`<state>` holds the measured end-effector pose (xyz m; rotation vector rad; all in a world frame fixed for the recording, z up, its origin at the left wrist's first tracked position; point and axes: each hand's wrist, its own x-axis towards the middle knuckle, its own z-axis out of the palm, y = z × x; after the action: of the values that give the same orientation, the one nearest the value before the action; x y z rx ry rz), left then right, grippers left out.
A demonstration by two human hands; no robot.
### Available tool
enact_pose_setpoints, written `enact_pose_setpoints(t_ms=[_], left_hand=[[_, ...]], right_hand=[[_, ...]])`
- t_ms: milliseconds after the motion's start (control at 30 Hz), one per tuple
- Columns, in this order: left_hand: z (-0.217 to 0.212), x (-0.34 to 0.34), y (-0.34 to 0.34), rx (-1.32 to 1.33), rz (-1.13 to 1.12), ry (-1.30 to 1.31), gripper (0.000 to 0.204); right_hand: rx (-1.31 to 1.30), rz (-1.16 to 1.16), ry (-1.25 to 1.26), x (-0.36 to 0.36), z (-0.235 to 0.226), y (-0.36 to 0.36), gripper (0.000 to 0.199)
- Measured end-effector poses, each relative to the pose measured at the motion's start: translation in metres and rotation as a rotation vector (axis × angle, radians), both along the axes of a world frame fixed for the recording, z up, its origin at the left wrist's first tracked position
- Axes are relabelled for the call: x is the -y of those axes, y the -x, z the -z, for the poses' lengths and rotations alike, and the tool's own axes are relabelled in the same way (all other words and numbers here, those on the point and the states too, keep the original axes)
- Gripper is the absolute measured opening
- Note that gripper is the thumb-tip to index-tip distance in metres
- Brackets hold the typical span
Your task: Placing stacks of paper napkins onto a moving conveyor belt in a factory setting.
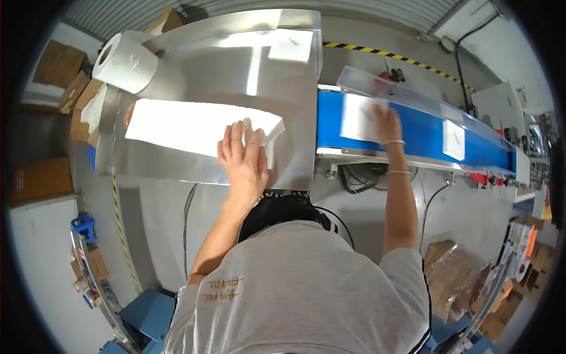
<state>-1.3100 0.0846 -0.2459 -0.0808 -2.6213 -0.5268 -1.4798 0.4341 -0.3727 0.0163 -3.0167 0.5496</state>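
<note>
A long row of white sheets or flat packets (183, 124) lies across the metal table (212, 74); their exact kind does not show. My left hand (243, 156) rests on the row's right end, fingers stretched out and slightly apart, where the last pieces lean and fan out. On the blue conveyor belt (413, 127) lies a white square piece (356, 118). My right hand (389, 125), with bands at the wrist, is over this piece's right edge. Motion smears its fingers, so its grip cannot be made out. Farther right on the belt is another white square packet (453, 140) with a dark mark.
A white square packet (292, 45) sits at the table's far right corner. A large white roll (125, 62) stands at the far left. A clear guard (424, 97) runs along the belt's far side. Cardboard boxes (41, 180) are stacked at the left.
</note>
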Motion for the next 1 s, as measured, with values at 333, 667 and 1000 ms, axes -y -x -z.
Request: enact_pose_setpoints(t_ms=[333,667,1000], left_hand=[[0.0,0.004,-0.005,-0.003,0.093,-0.041,0.034],[0.002,0.019,-0.001,0.009,0.0,-0.039,0.037],[0.004,0.024,-0.002,-0.028,0.105,-0.012,0.035]], right_hand=[[0.217,-0.763,0.671,0.152,-0.12,-0.052,0.05],[0.15,0.132,0.655,0.066,-0.047,-0.021,0.049],[-0.026,-0.742,0.549,0.143,-0.106,-0.049,0.048]])
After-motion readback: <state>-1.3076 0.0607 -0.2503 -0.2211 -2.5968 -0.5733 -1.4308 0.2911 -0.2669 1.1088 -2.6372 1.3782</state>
